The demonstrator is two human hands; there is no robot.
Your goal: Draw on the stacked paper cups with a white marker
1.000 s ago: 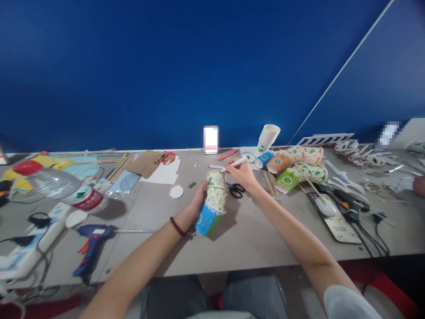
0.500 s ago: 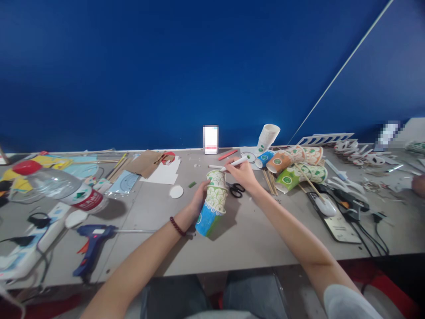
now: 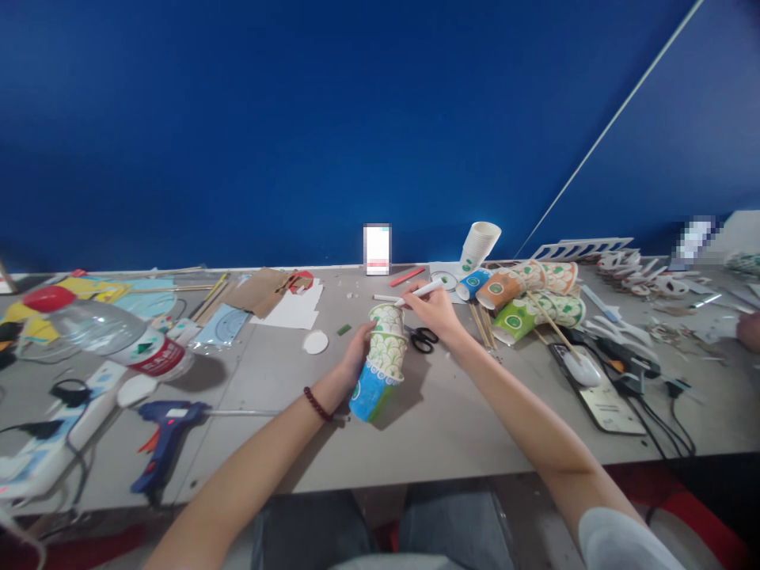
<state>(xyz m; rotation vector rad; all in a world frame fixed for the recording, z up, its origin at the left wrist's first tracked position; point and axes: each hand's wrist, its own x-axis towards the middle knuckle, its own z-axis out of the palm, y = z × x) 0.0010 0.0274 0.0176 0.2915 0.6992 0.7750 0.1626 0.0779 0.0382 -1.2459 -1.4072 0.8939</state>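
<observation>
In the head view, my left hand [image 3: 358,346] is wrapped round the left side of a column of joined paper cups [image 3: 385,356]. Green scale patterns cover its upper part, and the lower end is blue with a green patch. The column leans a little above the table. My right hand [image 3: 435,310] grips a white marker pen [image 3: 421,290], its tip at the rim of the topmost cup. Black-handled scissors [image 3: 423,340] lie just right of the cups, their blades partly hidden. A white disc [image 3: 315,342] and a small green scrap [image 3: 343,329] lie to the left.
A blue glue gun [image 3: 169,435], a power strip [image 3: 65,427] and a large plastic bottle [image 3: 119,336] occupy the left. Stacked white cups [image 3: 480,244], decorated cups [image 3: 514,317], a phone [image 3: 611,408] with a mouse [image 3: 582,366] on it, and cables stand right. Another person's hand [image 3: 749,329] shows far right.
</observation>
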